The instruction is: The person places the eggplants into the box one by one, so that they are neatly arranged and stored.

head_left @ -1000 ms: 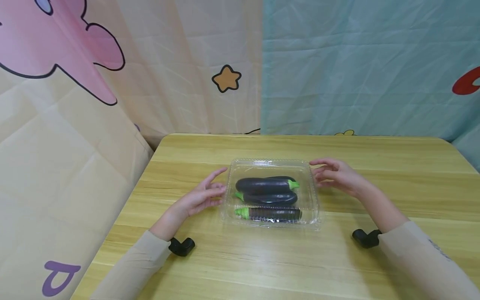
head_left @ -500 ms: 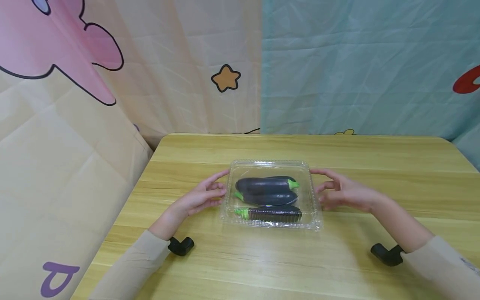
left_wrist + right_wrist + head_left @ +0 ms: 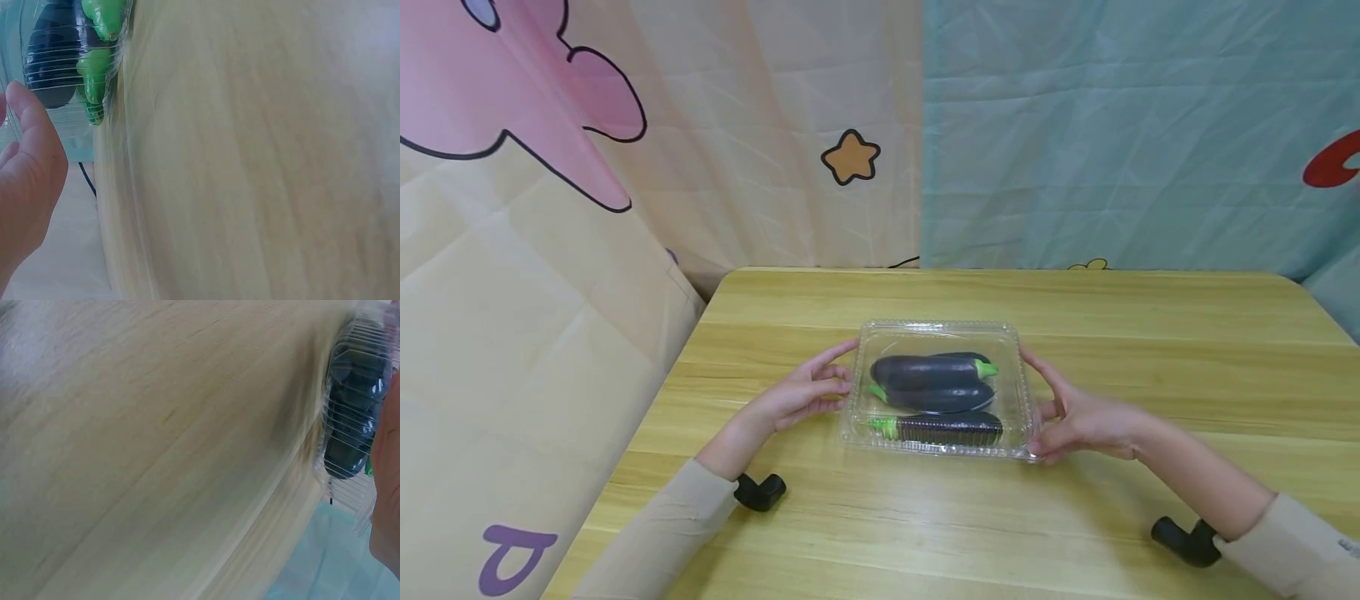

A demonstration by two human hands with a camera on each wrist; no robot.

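A clear plastic clamshell box [image 3: 940, 335] with its lid down sits on the table. Inside lie several dark purple eggplants [image 3: 932, 372] with green stem ends, also visible through the ribbed walls in both wrist views. At the box's left side my left hand [image 3: 801, 392] rests its fingertips, index finger stretched toward the back corner. My right hand [image 3: 1093, 421] is at the opposite side, its index finger reaching along the edge and its thumb pinching the front right corner of the rim. In the right wrist view the fingers are mostly out of frame.
The light wooden table [image 3: 925, 533] has a rounded far edge, backed by a patterned curtain [image 3: 775, 125]. More curtain hangs along the left side. Black wrist mounts [image 3: 760, 492] project from both sleeves, low over the tabletop.
My right hand has come forward along the box's right side, and its thumb has closed on the front corner. My left hand has moved slightly against the box, which stays nearly in place.
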